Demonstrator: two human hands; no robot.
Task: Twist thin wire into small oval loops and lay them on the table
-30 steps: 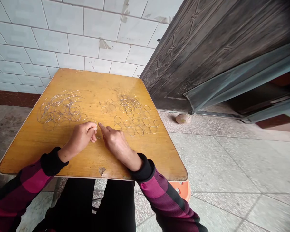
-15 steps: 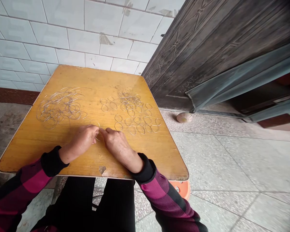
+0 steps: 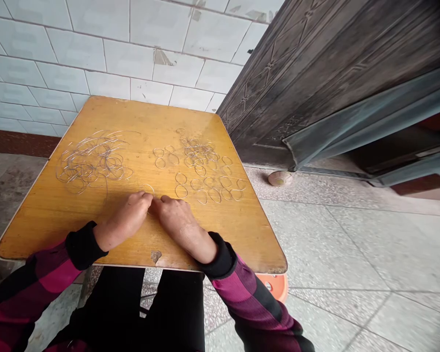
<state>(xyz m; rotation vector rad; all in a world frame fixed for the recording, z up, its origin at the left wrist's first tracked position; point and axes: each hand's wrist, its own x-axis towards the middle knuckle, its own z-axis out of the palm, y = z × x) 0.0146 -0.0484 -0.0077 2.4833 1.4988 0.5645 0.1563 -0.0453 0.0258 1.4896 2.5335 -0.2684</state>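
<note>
My left hand [image 3: 126, 219] and my right hand [image 3: 176, 226] rest close together on a yellow wooden tabletop [image 3: 132, 117], their fingertips meeting near the front middle. A thin wire ring [image 3: 147, 187] curves out from under those fingertips, and its lower part is hidden by my fingers. To the left lies a tangled heap of wire rings [image 3: 93, 162]. On the right, a looser cluster of wire rings [image 3: 199, 153] sits behind several separate rings [image 3: 181, 191] spread in rough rows.
White tiles [image 3: 106, 58] line the wall behind the table. A dark embossed metal door [image 3: 315, 83] stands ajar at right, with a rounded stone [image 3: 279, 178] on the speckled floor near it. An orange stool [image 3: 275, 286] shows below the table's front right corner.
My hands have drawn closer and lowered toward the tabletop, with their fingertips now meeting. The view has shifted slightly.
</note>
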